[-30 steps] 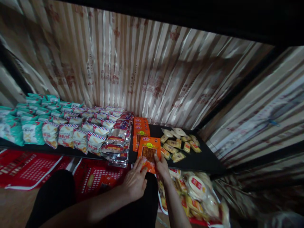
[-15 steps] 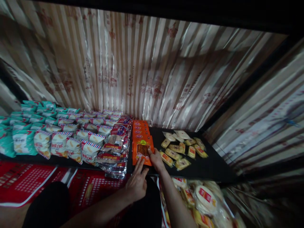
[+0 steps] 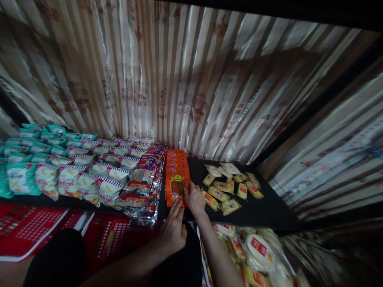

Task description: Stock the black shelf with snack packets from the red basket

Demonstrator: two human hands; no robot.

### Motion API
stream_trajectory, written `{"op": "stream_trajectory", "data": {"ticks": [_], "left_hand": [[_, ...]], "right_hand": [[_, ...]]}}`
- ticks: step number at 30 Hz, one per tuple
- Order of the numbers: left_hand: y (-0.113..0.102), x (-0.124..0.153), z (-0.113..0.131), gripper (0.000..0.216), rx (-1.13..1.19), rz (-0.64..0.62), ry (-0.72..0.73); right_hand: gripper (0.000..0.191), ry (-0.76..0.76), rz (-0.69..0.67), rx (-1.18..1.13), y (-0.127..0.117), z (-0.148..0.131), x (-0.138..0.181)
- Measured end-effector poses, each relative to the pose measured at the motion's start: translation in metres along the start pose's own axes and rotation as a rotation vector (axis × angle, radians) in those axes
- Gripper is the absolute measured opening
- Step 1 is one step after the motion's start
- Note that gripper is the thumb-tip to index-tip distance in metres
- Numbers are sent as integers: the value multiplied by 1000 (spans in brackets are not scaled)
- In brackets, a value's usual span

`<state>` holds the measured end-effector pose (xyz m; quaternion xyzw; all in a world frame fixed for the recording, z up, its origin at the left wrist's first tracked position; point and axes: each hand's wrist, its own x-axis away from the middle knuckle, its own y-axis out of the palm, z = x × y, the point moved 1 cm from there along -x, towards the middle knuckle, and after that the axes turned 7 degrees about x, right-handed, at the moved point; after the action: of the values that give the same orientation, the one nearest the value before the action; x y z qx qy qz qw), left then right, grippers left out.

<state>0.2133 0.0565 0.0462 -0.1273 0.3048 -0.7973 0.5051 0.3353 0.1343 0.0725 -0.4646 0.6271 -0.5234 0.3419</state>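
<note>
Touching a flat, rectangular orange packet [image 3: 178, 184], left fingers [image 3: 173, 212] straight, slightly apart, right fingers [image 3: 192, 189] curled, grip unclear

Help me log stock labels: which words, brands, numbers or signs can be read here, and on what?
None is clear enough to quote.
Orange packets: logos and yellow spot, too small.
Teal bags: printing, blurred.
Striped-top white bags: red characters, blurred.
Red-and-silver packets: printing, too small.
Yellow packs: labels, too small.
Round pack, lower right: red label, blurred.
Wall sheeting: reddish characters, blurred.
</note>
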Motion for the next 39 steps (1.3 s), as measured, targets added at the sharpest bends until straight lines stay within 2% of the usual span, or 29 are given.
{"op": "stream_trajectory", "data": {"ticks": [4,10,18,25,31,39], "left_hand": [[-1,-1,-2,67,23,-9,-2],[1,0,-4,70,16,-40,-24],[4,0,-9,69,14,-53,-45],[4,1,-11,66,-6,-82,-77],[4,-1,-9,67,-7,-77,-50],[10,-3,-13,67,33,-46,-66]], "right_hand": [[39,-26,43,88,-2,-1,8],[39,-12,29,121,0,-1,12],[40,-21,102,152,7,0,15],[44,-142,200,107,25,6,10],[45,-201,202,4,37,10,1],[46,-205,170,1,33,11,-4]]}}
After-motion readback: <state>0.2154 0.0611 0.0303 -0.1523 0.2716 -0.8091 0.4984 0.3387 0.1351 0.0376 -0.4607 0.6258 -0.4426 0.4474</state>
